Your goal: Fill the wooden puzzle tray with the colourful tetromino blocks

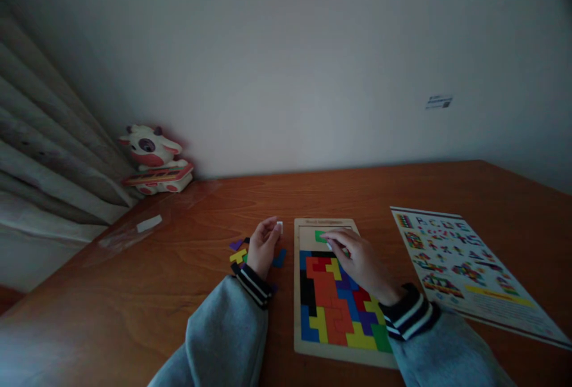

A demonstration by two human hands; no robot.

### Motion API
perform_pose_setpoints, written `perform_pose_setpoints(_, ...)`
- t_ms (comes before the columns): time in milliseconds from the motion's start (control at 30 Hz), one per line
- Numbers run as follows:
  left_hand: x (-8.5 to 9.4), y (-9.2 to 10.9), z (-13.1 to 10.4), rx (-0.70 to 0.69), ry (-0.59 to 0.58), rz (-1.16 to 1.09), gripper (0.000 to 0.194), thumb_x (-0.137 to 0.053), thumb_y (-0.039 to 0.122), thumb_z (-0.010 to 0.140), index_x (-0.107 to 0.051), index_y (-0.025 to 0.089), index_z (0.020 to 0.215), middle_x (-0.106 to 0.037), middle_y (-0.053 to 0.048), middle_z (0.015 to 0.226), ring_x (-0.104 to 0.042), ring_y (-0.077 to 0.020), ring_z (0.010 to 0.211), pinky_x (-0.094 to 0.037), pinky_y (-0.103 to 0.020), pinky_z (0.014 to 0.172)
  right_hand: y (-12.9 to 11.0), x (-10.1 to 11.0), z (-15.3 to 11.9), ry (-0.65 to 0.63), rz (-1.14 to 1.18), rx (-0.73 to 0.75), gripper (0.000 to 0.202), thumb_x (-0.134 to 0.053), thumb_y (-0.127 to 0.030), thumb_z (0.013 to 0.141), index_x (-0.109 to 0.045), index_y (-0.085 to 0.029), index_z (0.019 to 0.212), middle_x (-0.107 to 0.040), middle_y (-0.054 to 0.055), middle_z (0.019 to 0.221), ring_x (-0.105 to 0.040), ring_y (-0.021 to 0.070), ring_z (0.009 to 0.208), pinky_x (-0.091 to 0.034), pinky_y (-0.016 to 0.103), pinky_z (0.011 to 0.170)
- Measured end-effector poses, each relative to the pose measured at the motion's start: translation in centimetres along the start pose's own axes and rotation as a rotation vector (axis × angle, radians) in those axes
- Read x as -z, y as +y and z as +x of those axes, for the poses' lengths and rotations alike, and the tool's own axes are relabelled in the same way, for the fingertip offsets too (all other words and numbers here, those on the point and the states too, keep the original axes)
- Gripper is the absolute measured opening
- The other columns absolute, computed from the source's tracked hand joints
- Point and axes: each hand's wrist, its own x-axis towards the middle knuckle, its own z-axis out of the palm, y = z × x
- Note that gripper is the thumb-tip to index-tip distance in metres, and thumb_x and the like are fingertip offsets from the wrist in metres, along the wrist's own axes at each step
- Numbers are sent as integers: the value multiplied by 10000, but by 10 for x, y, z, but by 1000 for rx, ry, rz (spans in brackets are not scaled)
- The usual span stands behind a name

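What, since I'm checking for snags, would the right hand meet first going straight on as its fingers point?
Probably the green piece in the upper part of the board: it lies right at the right hand's fingertips, though whether they touch is unclear.

We see wooden puzzle board (298,292): flat on counter (201,321), mostly filled | green piece (320,236): at its bare far end | loose coloured pieces (238,256): left
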Motion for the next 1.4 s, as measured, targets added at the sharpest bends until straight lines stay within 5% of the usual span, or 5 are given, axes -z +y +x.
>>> perform_pose_setpoints(333,14,26,13,99,199,-464,367,-840,224,722,-659,163,1036,-647,39,764,-587,-33,591,-457,-131,540,2,-14,31,-291,4,-74,258,-515,-249,955,-700,-227,1133,-732,77,1058,-692,210,932,-548,371,837)
perform_pose_setpoints(600,51,63,30,249,197,-650,69,-657,104,893,-674,142,948,-645,12,714,-595,-41,555,-500,-117,520,11,-22,25,-264,-26,-60,315,-514,-241,947,-670,-242,1221,-733,87,1080,-685,240,991,-541,424,890)
perform_pose_setpoints(800,66,58,38,315,195,-605,64,-652,84,893,-679,129,930,-636,9,693,-600,-47,545,-497,-116,490,10,-23,24,-296,-86,30,322,-476,-169,940,-744,-251,1098,-682,83,1029,-663,220,930,-542,400,862)
perform_pose_setpoints(1200,43,38,25,279,17,-386,253,-838,137,727,-696,128,936,-685,3,754,-629,-57,583,-506,-132,525,5,-23,19,-316,-75,76,372,-454,-130,920,-724,-259,1141,-631,72,987,-638,212,889,-539,390,845)
perform_pose_setpoints(1400,27,30,12,291,-135,-247,400,-939,213,578,-706,103,884,-727,-43,754,-677,-115,607,-516,-180,539,11,-24,18,-108,69,-148,228,-604,-348,896,-680,-211,1061,-710,82,981,-684,224,852,-568,386,779)
